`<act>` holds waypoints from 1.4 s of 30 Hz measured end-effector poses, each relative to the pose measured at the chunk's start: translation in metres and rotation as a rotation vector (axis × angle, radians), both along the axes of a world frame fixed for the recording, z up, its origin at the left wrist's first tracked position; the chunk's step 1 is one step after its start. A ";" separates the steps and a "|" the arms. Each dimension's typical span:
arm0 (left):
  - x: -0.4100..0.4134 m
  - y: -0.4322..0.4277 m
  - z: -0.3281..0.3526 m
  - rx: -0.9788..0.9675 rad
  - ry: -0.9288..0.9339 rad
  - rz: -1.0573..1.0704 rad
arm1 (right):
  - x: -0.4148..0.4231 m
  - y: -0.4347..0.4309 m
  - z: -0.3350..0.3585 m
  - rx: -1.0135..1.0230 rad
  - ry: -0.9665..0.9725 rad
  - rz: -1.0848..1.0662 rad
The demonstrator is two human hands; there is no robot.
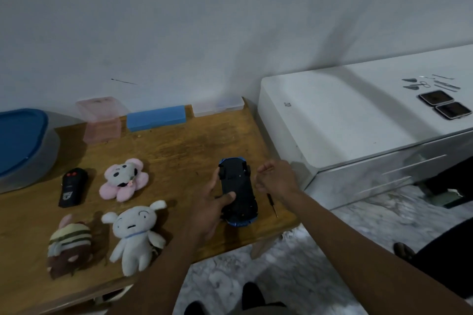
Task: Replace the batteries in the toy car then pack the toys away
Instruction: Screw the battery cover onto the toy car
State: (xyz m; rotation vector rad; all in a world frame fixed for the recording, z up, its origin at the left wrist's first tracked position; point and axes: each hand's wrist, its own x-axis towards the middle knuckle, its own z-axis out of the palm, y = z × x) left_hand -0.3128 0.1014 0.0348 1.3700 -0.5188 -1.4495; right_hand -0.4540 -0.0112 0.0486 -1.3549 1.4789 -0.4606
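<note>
A blue toy car (239, 186) lies upside down near the right edge of the wooden table (179, 151), its black underside facing up. My left hand (210, 208) grips the car from its left side, thumb across the underside. My right hand (277, 179) hovers just right of the car with fingers curled close together; whether something small is pinched in them is unclear. A small black screwdriver (272, 204) rests on the table right of the car, under my right wrist. A black remote control (73, 186) lies at the left.
Three plush toys lie on the table: a pink flower one (124, 179), a white dog (137, 235) and a striped brown one (69, 245). At the back stand a pink box (102, 120), a blue box (156, 117), a clear box (217, 107) and a blue-lidded tub (23, 143). A white cabinet (345, 123) stands to the right.
</note>
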 end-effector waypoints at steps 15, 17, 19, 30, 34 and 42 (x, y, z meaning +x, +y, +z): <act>-0.016 0.003 -0.017 0.105 0.101 0.076 | -0.038 -0.005 -0.054 -0.163 0.515 0.437; -0.016 0.003 -0.017 0.107 0.085 0.078 | -0.038 -0.006 -0.053 -0.142 0.503 0.461; -0.014 0.003 -0.016 0.104 0.066 0.074 | -0.036 -0.009 -0.048 -0.141 0.482 0.464; 0.021 -0.015 0.018 0.024 -0.031 0.068 | 0.015 -0.033 0.049 -0.298 -0.022 0.158; 0.035 -0.020 0.033 -0.021 -0.071 0.033 | 0.030 -0.031 0.073 -0.370 -0.140 0.163; 0.048 -0.018 0.053 -0.101 -0.088 0.012 | 0.044 -0.020 0.087 -0.539 -0.346 0.212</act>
